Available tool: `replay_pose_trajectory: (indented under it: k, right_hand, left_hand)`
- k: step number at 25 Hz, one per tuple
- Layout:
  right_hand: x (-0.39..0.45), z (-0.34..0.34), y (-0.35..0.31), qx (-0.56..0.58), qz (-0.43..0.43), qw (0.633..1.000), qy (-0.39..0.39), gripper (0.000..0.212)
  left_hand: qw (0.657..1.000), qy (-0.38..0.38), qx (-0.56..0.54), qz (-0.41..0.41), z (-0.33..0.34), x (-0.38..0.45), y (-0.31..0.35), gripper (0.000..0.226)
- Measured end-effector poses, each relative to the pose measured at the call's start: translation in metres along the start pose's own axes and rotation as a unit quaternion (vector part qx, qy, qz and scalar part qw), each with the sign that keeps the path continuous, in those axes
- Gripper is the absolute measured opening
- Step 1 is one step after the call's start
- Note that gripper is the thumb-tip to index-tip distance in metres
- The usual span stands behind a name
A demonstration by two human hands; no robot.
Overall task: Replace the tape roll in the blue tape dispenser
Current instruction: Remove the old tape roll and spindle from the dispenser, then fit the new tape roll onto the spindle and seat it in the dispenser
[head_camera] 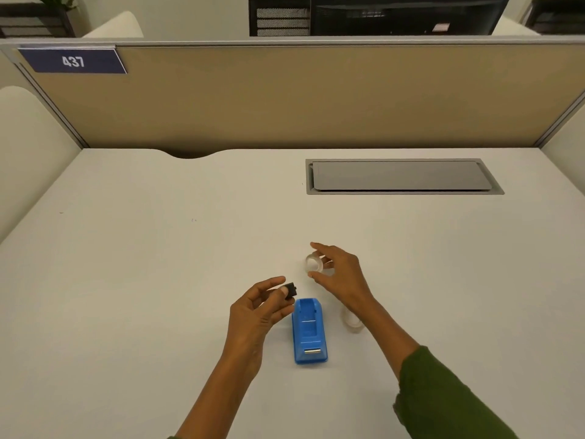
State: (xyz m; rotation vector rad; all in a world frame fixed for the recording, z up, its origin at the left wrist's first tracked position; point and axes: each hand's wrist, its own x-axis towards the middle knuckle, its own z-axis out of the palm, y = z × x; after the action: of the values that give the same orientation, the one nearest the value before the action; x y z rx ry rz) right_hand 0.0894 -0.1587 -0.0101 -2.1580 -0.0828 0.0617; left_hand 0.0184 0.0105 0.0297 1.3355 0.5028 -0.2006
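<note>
Blue tape dispenser (309, 331) sits on the white table (158, 280), cradle empty, cutter end toward the person. Left hand (258, 315), just left of dispenser, pinches a small black spool core (290, 290) btwn thumb & fingers. Right hand (340, 274), just beyond dispenser, fingers curled round a clear tape roll (314, 263), looks gripped & maybe lifted. Another clear roll (352, 319) lies right of dispenser, partly hidden by the forearm. Roll prob light, stiff ring, slick sides, so best held by outer rim, hole left free for the core. Table smooth, bare; tan cubicle partition (316, 96) w/ sign "437" (73, 61) far behind dispenser, grey cable hatch (400, 176) beyond.
</note>
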Motion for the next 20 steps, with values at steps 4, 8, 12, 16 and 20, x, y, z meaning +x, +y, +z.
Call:
replay_pose_trajectory:
  k: [4,8,12,16,20]
  right_hand:
    - [0.006,0.015,0.011,-0.058,0.019,0.996,-0.063,0.056]
    - [-0.010,-0.012,0.019,-0.052,0.023,0.998,-0.017,0.047]
    - [-0.057,-0.029,0.034,-0.203,0.059,0.975,-0.072,0.049]
    - [-0.086,-0.019,0.035,-0.248,0.044,0.967,-0.046,0.039]
    - [-0.094,-0.025,0.027,-0.126,0.075,0.989,-0.022,0.024]
  left_hand:
    - [1.000,-0.025,-0.003,0.007,-0.004,0.000,-0.001,0.016]
    - [0.998,-0.052,0.018,0.010,-0.003,-0.001,-0.001,0.020]
    - [0.997,-0.069,0.013,0.008,-0.001,-0.005,-0.002,0.021]
    - [0.997,-0.078,0.014,0.011,0.002,-0.010,-0.001,0.022]
    - [0.997,-0.080,0.020,0.009,0.002,-0.016,0.000,0.022]
